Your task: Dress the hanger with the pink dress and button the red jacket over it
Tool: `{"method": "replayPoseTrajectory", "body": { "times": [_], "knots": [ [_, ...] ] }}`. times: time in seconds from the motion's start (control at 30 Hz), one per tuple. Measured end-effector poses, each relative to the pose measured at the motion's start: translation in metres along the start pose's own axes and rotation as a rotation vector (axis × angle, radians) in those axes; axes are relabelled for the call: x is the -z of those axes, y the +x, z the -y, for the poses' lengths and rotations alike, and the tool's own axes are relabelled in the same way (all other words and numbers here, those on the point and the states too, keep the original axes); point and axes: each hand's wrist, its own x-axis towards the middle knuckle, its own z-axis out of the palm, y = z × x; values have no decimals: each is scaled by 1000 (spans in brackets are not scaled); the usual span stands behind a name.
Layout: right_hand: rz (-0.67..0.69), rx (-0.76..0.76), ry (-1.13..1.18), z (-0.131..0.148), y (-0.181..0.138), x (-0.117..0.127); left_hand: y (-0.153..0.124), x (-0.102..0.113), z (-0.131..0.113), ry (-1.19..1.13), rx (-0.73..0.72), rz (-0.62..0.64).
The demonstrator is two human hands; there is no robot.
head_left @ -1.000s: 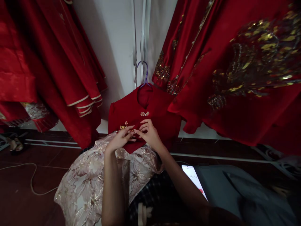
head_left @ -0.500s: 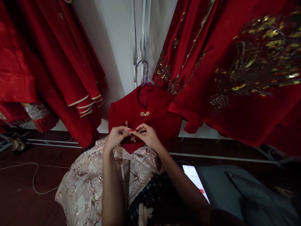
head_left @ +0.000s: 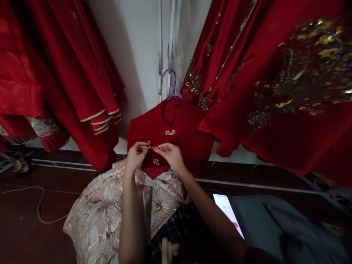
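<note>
A small red jacket (head_left: 184, 135) hangs on a purple hanger (head_left: 172, 84) from a white rail, over a pale gold-patterned skirt (head_left: 110, 205). My left hand (head_left: 136, 156) and my right hand (head_left: 172, 157) meet at the jacket's front. Both pinch the middle pearl clasp (head_left: 153, 147) between fingertips. Another pearl clasp (head_left: 169, 132) sits above it near the collar, and a third (head_left: 156, 161) lies below my fingers.
Long red gowns hang at the left (head_left: 68, 80) and a gold-embroidered red gown (head_left: 275, 84) at the right. A lit phone (head_left: 228, 214) lies on grey cloth at the lower right. A white cable (head_left: 38, 205) runs over the dark floor.
Both hands have moved up the jacket's front, from the lower clasp to the middle one. The lower clasp now lies closed below my fingers.
</note>
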Motion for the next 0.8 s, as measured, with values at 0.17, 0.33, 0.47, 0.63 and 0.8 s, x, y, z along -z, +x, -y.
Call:
{"method": "replayPoseTrajectory", "body": {
  "times": [0.17,0.33,0.47,0.63,0.8],
  "knots": [
    [7,11,-18,-2,2,-4,2,-3,2,-35,-29,42],
    [-10,44,-73,-2,6,-7,2,-3,-1,-137,14,51],
    [-41,64,-94,-4,8,-11,0,-3,-5,-166,66,39],
    [-92,100,-114,-7,7,-15,-2,-5,-8,-131,77,1],
    [-113,148,-170,-6,5,-17,-3,-4,-5,-95,71,-35]
  ]
}}
